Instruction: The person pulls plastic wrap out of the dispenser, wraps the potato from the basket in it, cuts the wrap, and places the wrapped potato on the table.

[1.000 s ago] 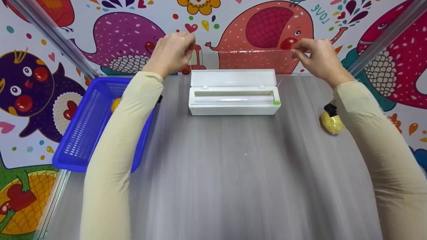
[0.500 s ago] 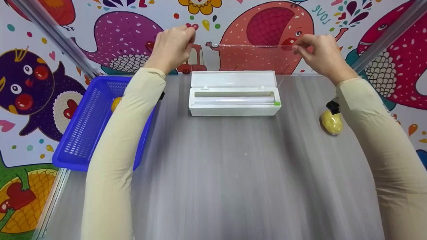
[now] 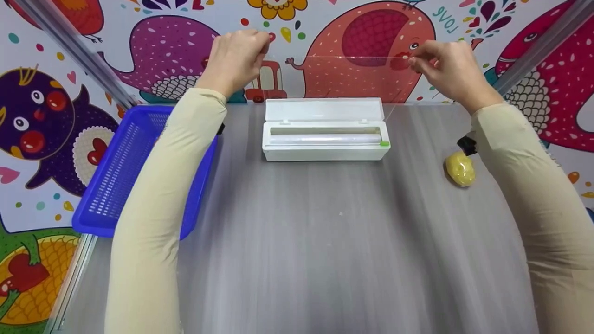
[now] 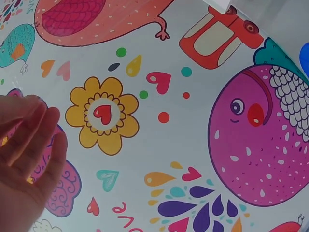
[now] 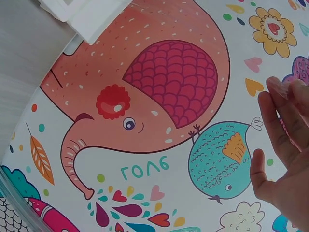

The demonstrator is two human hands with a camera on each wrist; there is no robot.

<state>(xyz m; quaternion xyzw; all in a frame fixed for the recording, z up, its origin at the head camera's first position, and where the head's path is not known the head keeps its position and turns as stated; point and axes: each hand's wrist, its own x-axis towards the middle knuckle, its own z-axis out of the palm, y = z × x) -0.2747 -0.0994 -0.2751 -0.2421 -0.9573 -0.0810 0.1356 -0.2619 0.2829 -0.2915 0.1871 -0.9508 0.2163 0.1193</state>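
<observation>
A thin, clear sheet of cling film [image 3: 345,79] stretches up from a white dispenser box [image 3: 325,154] in the head view. My left hand [image 3: 237,59] pinches its upper left corner, and my right hand [image 3: 451,69] pinches the upper right one between thumb and fingers. The box's lid [image 3: 324,110] is tipped back, showing the film roll [image 3: 325,139] inside. A green cutter slider [image 3: 384,144] sits at the right end of its front edge. In the wrist views the left fingers [image 4: 55,145] and right fingers [image 5: 275,116] are bent inward; the film hardly shows there.
On the left stands a blue perforated basket [image 3: 104,227], partly behind the left sleeve. A yellow rounded item in shiny film [image 3: 460,169] lies on the grey table [image 3: 325,255] at right. The patterned wall [image 3: 325,28] rises close behind the box.
Both hands have risen, drawing the film higher above the box; the right hand has also shifted slightly right. The box has stayed in place.
</observation>
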